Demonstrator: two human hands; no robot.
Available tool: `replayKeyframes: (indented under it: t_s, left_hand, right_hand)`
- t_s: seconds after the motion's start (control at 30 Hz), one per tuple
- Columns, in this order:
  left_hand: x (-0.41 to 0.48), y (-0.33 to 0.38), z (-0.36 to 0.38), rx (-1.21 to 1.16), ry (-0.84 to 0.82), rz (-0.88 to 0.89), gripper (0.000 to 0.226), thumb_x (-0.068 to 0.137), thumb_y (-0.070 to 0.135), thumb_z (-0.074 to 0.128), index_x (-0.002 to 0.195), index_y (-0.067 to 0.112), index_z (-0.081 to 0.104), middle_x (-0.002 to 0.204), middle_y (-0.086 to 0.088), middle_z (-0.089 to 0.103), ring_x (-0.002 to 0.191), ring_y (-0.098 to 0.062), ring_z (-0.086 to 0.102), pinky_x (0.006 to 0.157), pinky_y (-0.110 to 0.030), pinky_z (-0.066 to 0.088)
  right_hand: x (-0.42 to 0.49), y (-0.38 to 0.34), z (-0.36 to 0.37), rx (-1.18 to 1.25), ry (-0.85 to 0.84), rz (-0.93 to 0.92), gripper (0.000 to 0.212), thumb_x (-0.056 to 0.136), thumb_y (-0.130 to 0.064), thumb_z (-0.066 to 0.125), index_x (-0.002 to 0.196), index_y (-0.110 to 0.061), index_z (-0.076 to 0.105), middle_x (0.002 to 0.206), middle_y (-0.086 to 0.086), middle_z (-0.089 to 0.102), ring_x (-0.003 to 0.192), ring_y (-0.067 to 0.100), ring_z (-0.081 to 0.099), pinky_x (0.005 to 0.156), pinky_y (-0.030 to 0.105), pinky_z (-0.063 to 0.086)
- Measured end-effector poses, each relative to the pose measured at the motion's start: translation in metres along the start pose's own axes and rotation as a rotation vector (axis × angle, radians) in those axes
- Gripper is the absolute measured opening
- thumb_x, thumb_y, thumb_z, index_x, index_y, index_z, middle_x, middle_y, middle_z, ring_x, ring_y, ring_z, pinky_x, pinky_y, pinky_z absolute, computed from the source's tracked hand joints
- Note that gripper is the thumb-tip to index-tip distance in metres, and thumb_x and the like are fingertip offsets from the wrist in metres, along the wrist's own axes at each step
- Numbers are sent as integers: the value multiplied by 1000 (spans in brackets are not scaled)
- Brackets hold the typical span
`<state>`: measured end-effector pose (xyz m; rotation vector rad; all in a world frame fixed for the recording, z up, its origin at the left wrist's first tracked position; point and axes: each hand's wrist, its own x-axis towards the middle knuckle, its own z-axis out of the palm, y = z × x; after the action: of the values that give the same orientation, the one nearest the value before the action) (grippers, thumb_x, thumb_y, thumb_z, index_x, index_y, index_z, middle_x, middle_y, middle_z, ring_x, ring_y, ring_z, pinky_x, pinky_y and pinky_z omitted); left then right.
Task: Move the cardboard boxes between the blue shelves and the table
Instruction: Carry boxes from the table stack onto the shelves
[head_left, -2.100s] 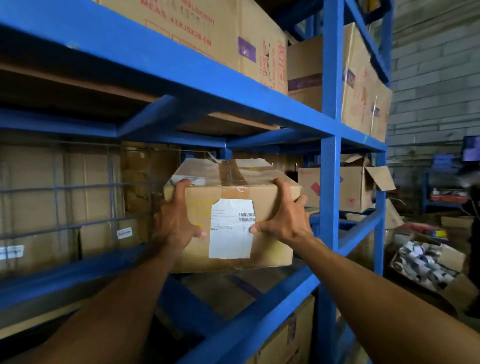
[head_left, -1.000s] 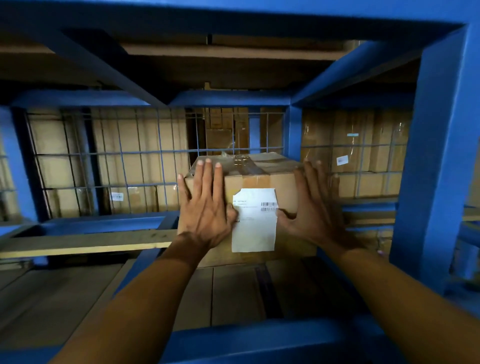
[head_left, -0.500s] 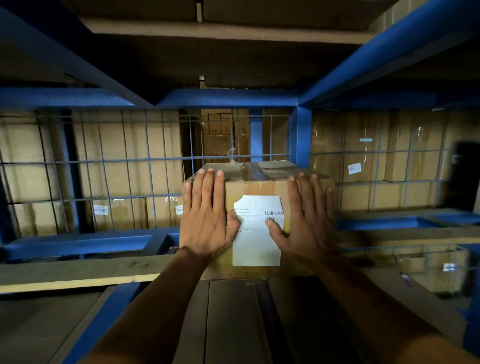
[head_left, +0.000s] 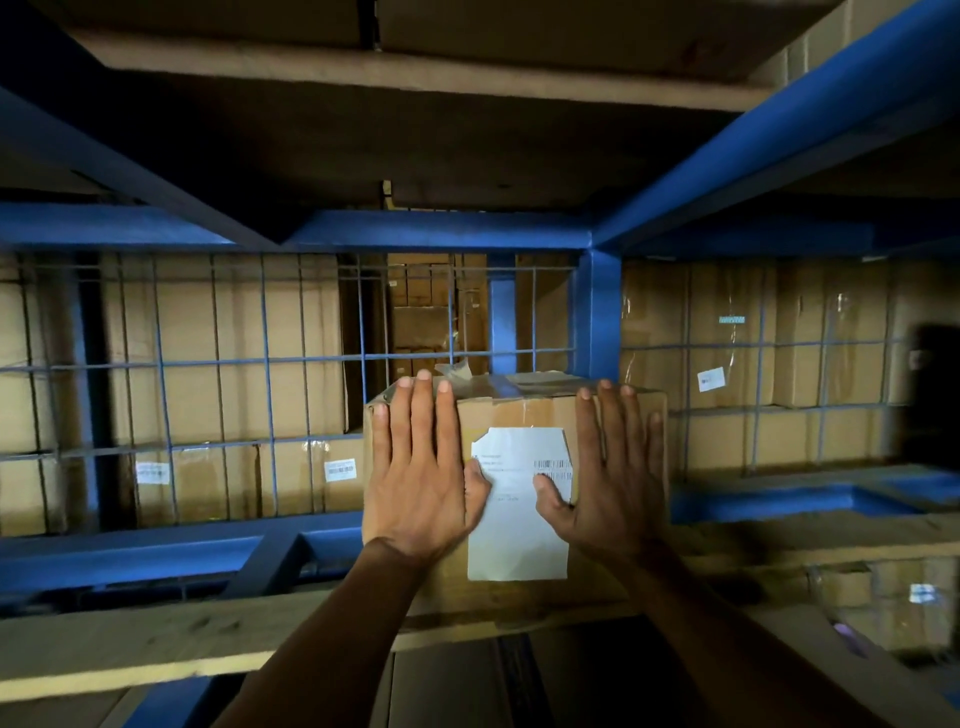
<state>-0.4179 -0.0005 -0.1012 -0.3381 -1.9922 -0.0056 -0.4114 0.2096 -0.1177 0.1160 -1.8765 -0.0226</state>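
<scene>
The cardboard box (head_left: 519, 413) sat at the centre of the frame, deep inside the blue shelf (head_left: 441, 231), on a wooden board (head_left: 156, 649) just before the wire mesh (head_left: 265, 358). Your left hand (head_left: 421, 483) lay flat on its front face, left of the white label (head_left: 519, 535). Your right hand (head_left: 608, 483) lay flat to the label's right. The fingers of both were straight and gripped nothing. Two seconds earlier you had clasped the box by its sides at the shelf's front edge.

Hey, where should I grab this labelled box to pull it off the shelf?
Probably by its two side faces, reaching in from the front: the cardboard box stands square, both sides look free, and wire mesh blocks the back. Left hand and right hand lie flat on the front.
</scene>
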Motion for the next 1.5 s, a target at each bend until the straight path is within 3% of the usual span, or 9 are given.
replayKeyframes:
  t_s: [0.27, 0.57, 0.7, 0.83, 0.93, 1.0, 1.1, 1.27, 1.5]
  left_hand:
    - [-2, 4, -9, -12, -59, -10, 78, 93, 44, 30, 151, -2, 7, 158, -26, 4, 147, -37, 0, 118, -53, 7]
    - [-10, 16, -68, 24, -245, -35, 83, 92, 58, 0, 152, 0, -4, 157, -27, -9, 146, -38, -8, 119, -49, -1]
    - [-27, 27, -116, -28, -276, 49, 79, 93, 55, -1, 150, 0, -9, 157, -26, -11, 146, -35, -9, 115, -44, -10]
    - [-37, 29, -159, -83, -344, 113, 86, 83, 52, -16, 152, 3, -5, 159, -20, -7, 148, -30, -8, 116, -40, -10]
    - [-39, 31, -184, -144, -337, 151, 80, 89, 49, -10, 153, 3, 5, 160, -18, 5, 148, -28, 2, 118, -39, -2]
    - [-41, 32, -199, -227, -283, 183, 71, 97, 45, 7, 149, 1, 25, 154, -20, 27, 144, -31, 23, 118, -41, 14]
    - [-39, 34, -211, -301, -199, 285, 61, 98, 36, 21, 125, -4, 58, 123, -26, 59, 115, -39, 55, 102, -44, 41]
    - [-46, 51, -239, -469, -182, 398, 53, 95, 32, 25, 105, -5, 63, 96, -23, 65, 91, -39, 60, 85, -44, 46]
    - [-73, 110, -307, -723, -1, 565, 45, 89, 27, 30, 79, -1, 64, 73, -22, 64, 69, -37, 62, 68, -39, 52]
  right_hand:
    - [-2, -3, -10, 1, -100, 33, 95, 79, -62, 48, 152, -6, 26, 160, 16, 18, 149, 33, 11, 118, 54, 11]
    - [-4, -14, -75, -6, -441, 127, 85, 92, -62, 31, 156, -20, -7, 163, 4, -12, 150, 24, -9, 117, 43, -7]
    - [-14, -20, -119, 25, -455, 155, 81, 96, -59, 29, 156, -18, -7, 164, 4, -8, 150, 23, -8, 117, 41, -8]
    - [-22, -29, -163, 28, -428, 161, 85, 90, -63, 7, 156, -10, 9, 163, 12, 7, 150, 29, 4, 116, 40, -5]
    - [-21, -36, -209, 5, -404, 182, 72, 99, -56, 19, 154, -10, 19, 160, 14, 19, 148, 31, 14, 118, 40, 6]
    - [-20, -43, -241, -63, -378, 200, 62, 102, -49, 25, 151, -12, 26, 156, 12, 30, 144, 29, 24, 118, 40, 17]
    - [-21, -54, -283, -231, -359, 187, 59, 100, -43, 19, 138, -7, 45, 138, 15, 50, 127, 30, 44, 108, 41, 35]
    - [-41, -67, -352, -441, -323, 331, 46, 97, -40, 35, 109, -4, 61, 107, 17, 63, 98, 38, 57, 84, 46, 47]
    - [-90, -81, -495, -780, -459, 526, 44, 100, -45, 36, 111, -8, 59, 115, 15, 60, 107, 39, 55, 89, 46, 45]
